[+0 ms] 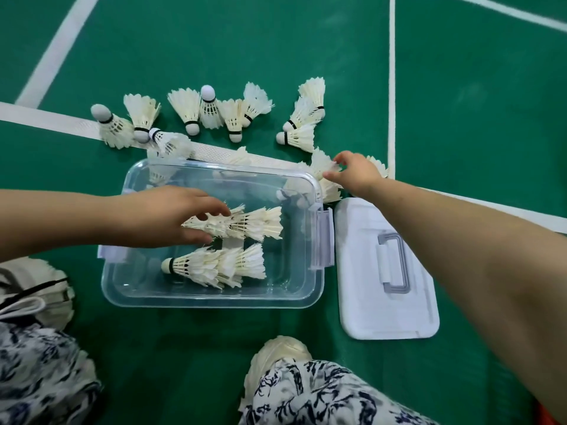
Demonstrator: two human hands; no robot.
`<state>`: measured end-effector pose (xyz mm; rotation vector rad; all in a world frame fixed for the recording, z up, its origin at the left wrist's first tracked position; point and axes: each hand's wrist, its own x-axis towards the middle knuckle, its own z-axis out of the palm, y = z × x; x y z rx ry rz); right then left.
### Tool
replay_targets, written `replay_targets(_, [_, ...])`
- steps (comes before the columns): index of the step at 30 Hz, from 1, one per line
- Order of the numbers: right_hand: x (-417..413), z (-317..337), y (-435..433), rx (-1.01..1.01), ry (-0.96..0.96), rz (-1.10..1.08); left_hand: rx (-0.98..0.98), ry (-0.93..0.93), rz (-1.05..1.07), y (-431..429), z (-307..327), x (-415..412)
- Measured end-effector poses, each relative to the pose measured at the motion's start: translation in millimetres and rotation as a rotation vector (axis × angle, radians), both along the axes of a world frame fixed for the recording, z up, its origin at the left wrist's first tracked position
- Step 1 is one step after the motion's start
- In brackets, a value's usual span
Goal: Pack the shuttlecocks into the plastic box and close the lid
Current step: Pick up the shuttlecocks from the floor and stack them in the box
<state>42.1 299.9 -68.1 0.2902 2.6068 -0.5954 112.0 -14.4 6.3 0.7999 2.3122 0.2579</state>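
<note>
A clear plastic box stands open on the green floor. Inside it lie two short stacks of white feather shuttlecocks, one lower and one upper. My left hand reaches into the box and holds the cork end of the upper stack between thumb and fingers. My right hand is past the box's far right corner and pinches the feathers of a shuttlecock on the floor. Several more shuttlecocks lie scattered beyond the box. The white lid lies flat to the right of the box.
White court lines cross the green floor. My shoes and patterned trouser legs sit close to the box's near side. The box's side latch hangs open toward the lid.
</note>
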Motion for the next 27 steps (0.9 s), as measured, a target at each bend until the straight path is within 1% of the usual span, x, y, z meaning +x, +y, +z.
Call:
replay_targets(6, [1, 3, -5, -0.025, 0.058, -0.001, 0.012, 0.007, -0.012, 8, 4, 1])
replay_targets(9, [0, 7, -8, -0.068, 0.112, -0.051, 0.009, 0.014, -0.019, 9, 5, 1])
replay_targets(15, [-4, 19, -16, -0.093, 0.243, -0.144, 0.023, 0.008, -0.019, 14, 8, 2])
replay_targets(18, [-1, 37, -17, -0.198, 0.35, -0.251, 0.034, 0.008, -0.022, 17, 10, 2])
replay_targets(22, [6, 76, -20, -0.308, 0.487, -0.279, 0.03, 0.028, -0.036, 18, 15, 4])
replay_targets(25, [20, 103, -32, -0.442, 0.504, -0.253, 0.035, 0.027, -0.029, 16, 17, 7])
replay_targets(27, [32, 114, -45, -0.542, 0.473, -0.213, 0.045, 0.033, -0.031, 14, 18, 9])
